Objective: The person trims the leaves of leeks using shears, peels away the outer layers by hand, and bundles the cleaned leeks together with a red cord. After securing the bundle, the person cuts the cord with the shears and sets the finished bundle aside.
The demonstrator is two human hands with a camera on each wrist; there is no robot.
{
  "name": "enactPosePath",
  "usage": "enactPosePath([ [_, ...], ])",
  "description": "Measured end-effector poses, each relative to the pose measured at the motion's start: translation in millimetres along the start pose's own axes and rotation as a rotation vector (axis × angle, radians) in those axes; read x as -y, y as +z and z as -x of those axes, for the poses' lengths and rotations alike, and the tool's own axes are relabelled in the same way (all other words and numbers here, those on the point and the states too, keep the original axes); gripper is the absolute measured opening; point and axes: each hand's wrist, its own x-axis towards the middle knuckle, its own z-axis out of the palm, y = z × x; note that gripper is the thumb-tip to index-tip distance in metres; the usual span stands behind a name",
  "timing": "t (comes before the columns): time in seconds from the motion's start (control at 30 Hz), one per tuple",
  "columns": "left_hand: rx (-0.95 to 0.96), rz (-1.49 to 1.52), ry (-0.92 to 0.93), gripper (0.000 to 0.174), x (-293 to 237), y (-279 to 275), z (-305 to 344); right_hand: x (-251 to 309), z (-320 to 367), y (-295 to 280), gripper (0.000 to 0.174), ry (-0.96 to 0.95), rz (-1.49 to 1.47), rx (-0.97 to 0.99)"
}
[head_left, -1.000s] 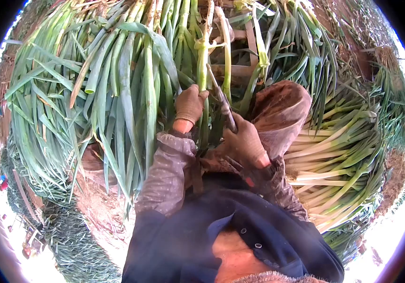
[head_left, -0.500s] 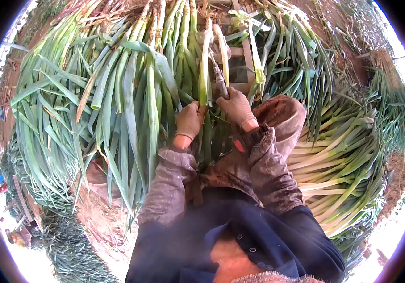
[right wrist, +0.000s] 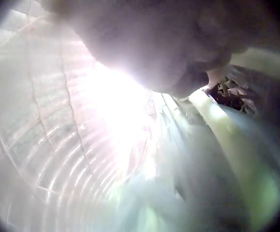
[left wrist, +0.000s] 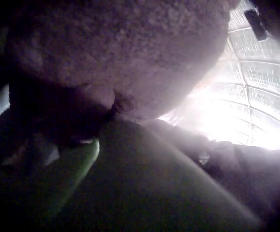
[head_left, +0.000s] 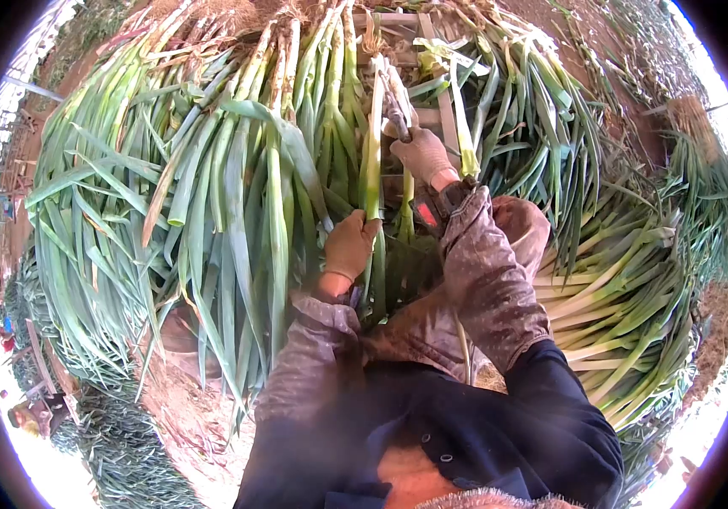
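Observation:
In the head view the gloved left hand (head_left: 350,244) grips a long leek (head_left: 374,161) around its green upper part, the pale root end pointing away. Farther forward, the gloved right hand (head_left: 425,156) holds the handle of a narrow tool (head_left: 398,123), its tip beside the leek's white stem; whether they touch I cannot tell. The left wrist view has the glove (left wrist: 120,53) close up above a broad green leaf (left wrist: 144,179). In the right wrist view the blurred glove (right wrist: 164,43) hangs over a pale green stalk (right wrist: 236,154).
Untrimmed leeks (head_left: 237,195) lie in a thick layer at the left, more leeks (head_left: 542,110) at the upper right. Pale-stemmed leeks (head_left: 601,314) are piled right of the person's knee (head_left: 523,229). A slatted frame (head_left: 446,114) shows beneath the stalks.
The right hand has moved forward with the tool, up along the leek towards its root end. The left hand has shifted back nearer the body, still holding the leek.

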Motion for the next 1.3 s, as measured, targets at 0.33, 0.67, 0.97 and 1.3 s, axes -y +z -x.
enactPosePath([
  [0.33, 0.172, -0.187, 0.087, 0.034, -67, 50, -25, 21, -6, -39, 0.049, -0.029, 0.099, 0.043],
  [0.67, -0.429, -0.475, -0.011, 0.017, -32, -42, -127, 14, 95, -5, 0.031, -0.055, 0.002, 0.177],
  [0.97, -0.113, -0.532, -0.267, 0.062, -36, -67, -198, 19, 87, -3, 0.032, -0.049, -0.045, 0.084],
  [1.3, -0.105, -0.307, -0.252, 0.037, -8, -47, -189, 10, 159, -12, 0.031, -0.046, -0.113, 0.085],
])
